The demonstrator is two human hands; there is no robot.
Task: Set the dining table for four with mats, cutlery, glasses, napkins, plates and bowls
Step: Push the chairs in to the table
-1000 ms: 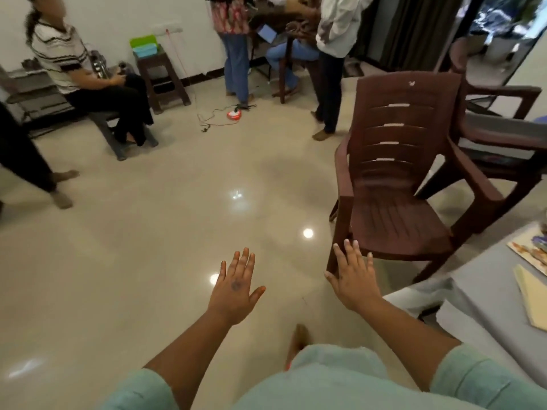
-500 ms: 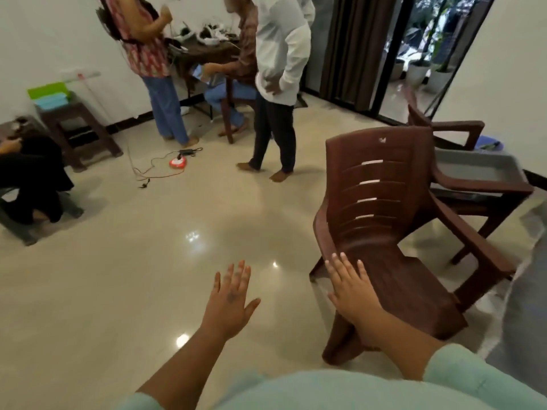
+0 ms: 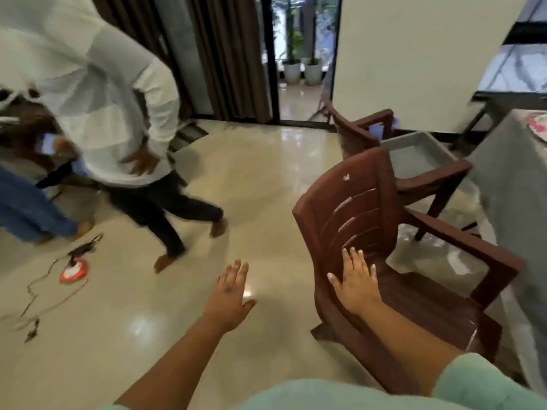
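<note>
Both hands reach forward with fingers straight and spread, holding nothing: the left hand hangs over the glossy floor, while the right hand is seen against the near brown plastic armchair, though whether it touches cannot be told. At two o'clock a second armchair carries a grey tray on its seat. At three o'clock the dining table's grey cloth shows, a patterned mat at its far edge. At ten o'clock a person in a white shirt stands, and a red socket with cable lies at nine.
</note>
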